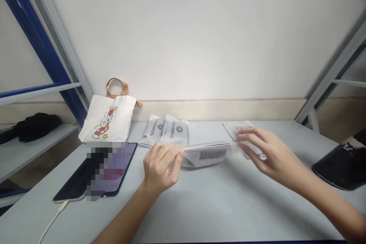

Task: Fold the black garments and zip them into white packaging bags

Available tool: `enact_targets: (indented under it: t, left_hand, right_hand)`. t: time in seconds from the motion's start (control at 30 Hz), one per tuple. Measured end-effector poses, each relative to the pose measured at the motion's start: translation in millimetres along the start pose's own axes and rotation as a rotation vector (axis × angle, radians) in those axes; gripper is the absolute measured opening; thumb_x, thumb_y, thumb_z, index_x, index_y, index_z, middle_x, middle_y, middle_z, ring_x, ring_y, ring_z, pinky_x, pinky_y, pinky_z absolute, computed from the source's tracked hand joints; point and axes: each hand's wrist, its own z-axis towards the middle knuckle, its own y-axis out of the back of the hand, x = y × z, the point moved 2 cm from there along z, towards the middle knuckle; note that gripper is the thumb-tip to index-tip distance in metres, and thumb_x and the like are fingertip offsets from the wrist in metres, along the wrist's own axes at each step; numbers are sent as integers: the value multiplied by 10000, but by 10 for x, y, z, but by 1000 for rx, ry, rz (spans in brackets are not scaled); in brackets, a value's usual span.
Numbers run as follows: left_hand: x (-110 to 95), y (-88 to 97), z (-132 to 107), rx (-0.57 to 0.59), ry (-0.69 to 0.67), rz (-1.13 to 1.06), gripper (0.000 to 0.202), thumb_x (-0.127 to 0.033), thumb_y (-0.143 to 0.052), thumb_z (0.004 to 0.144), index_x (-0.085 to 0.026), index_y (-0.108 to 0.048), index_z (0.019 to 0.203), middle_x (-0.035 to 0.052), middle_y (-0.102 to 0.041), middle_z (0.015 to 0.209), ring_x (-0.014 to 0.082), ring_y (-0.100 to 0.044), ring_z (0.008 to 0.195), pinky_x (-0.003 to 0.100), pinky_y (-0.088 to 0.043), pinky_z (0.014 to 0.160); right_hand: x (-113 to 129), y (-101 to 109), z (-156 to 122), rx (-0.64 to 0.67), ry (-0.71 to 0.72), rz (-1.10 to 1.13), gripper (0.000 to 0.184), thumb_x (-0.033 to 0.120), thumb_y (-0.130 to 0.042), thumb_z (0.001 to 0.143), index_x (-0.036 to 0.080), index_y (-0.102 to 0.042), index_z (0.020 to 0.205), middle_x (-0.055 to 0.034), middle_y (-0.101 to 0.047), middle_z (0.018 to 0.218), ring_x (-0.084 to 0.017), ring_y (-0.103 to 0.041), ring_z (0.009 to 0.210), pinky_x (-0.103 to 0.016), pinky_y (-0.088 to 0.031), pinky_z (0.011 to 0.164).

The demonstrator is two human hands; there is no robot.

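Note:
My left hand (162, 164) pinches the left end of a frosted plastic pouch (208, 155) between thumb and fingers. The pouch is held above the table, tilted so that its edge faces me, and a grey printed block shows on its side. At the pouch's right end is my right hand (261, 148), its fingers spread and a little blurred. Whether those fingertips touch the pouch I cannot tell. Behind the right hand lies another clear plastic packet (233, 129), partly covered by the fingers.
Two frosted bags with black lettering (175, 131) lie by the wall. A white tote bag (113, 120) with a cartoon cat leans at the back left. Two phones (121, 177) lie before it, one on a white cable (53, 219). A black glossy object (337, 164) sits at right.

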Motion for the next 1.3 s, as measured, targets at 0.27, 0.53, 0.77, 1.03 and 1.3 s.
enact_targets:
  t: [0.27,0.53,0.77,1.03,1.3]
  left_hand:
    - [31,-35,-38,69,112,-70,140,-79,-550,788,-191,-610,849,5,-645,731,133,-539,656,255,-433,607]
    - [-65,15,4,-67,-48,-119,299,-26,-568,744,-165,-585,1008,42,-669,872,153,-610,820,274,-497,716]
    - [-695,1,418,564,-47,-406,129,-107,-531,828,-201,-583,898,-15,-687,904,115,-632,853,223,-496,777]
    - [-881,-202,321,768,234,-343,524,-380,-740,632,-209,-459,1040,37,-618,990,204,-615,854,308,-508,695]
    - [-912,-463,95,533,-5,-159,51,-226,-475,739,-192,-491,704,12,-548,589,165,-541,543,274,-400,450]
  right_hand:
    - [-141,17,-289,193,-467,410,236,446,-459,887,249,-507,1009,-42,-604,879,-187,-594,753,-279,-472,546]
    - [35,-122,-315,188,-554,874,238,436,-460,897,220,-556,867,-9,-583,671,-171,-584,671,-325,-484,681]
    - [345,249,-388,2,-302,633,116,322,-493,883,294,-593,934,5,-581,709,-153,-556,621,-283,-465,569]
    - [490,395,-527,34,-340,704,131,287,-455,897,286,-580,857,10,-550,667,-155,-549,574,-268,-481,505]
    - [548,316,-506,-20,-173,411,139,212,-474,872,274,-551,969,-8,-575,727,-155,-568,598,-260,-469,519]
